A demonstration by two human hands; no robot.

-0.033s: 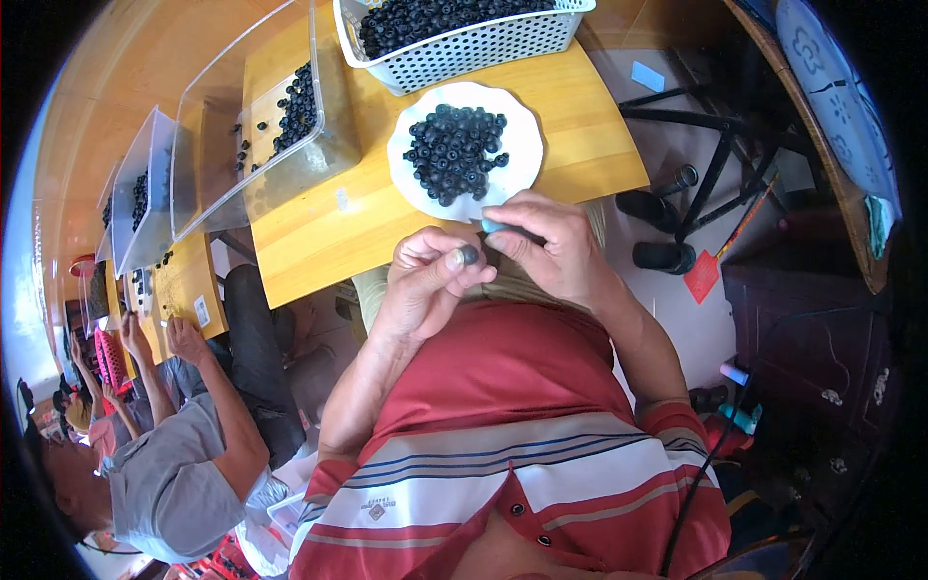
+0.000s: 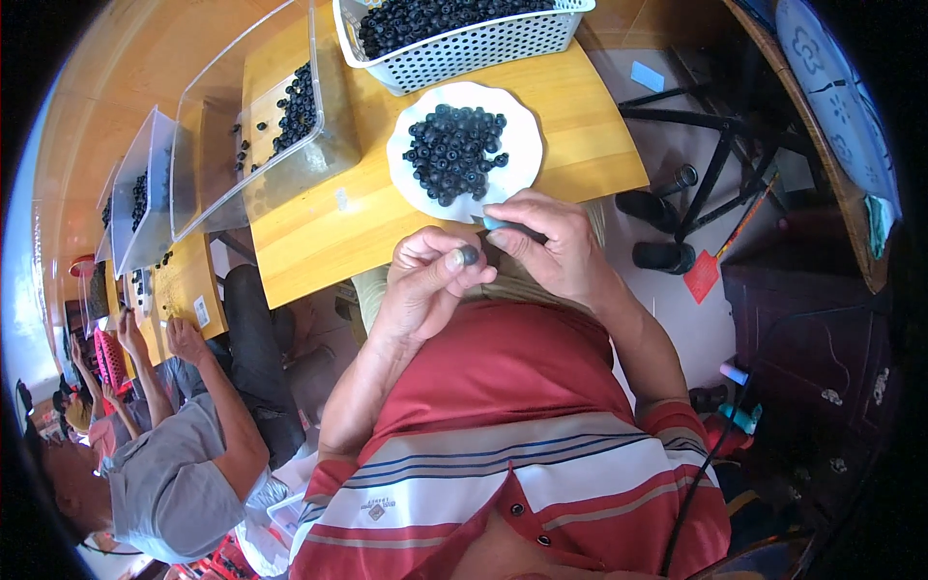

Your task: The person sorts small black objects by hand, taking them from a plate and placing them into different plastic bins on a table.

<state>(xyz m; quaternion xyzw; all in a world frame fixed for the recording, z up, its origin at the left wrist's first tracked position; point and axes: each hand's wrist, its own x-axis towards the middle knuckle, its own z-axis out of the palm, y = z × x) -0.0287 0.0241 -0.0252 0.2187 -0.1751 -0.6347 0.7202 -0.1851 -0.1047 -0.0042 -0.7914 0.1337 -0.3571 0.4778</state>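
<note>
A single blueberry (image 2: 469,255) is pinched between the thumb and fingers of my left hand (image 2: 430,273), in front of my belly just off the table's near edge. My right hand (image 2: 549,242) is closed round a small teal-and-black handled tool (image 2: 495,223). Its thin tip points left, above the left hand's fingers and apart from the berry as far as I can see. Just beyond both hands, a white scalloped plate (image 2: 525,145) carries a heap of blueberries (image 2: 454,150).
At the table's far side stands a white perforated basket (image 2: 474,64) full of blueberries. To its left is a clear plastic bin (image 2: 333,145) with more berries. Other people sit at the left, one in a grey shirt (image 2: 184,469). Black metal legs (image 2: 710,179) stand at the right.
</note>
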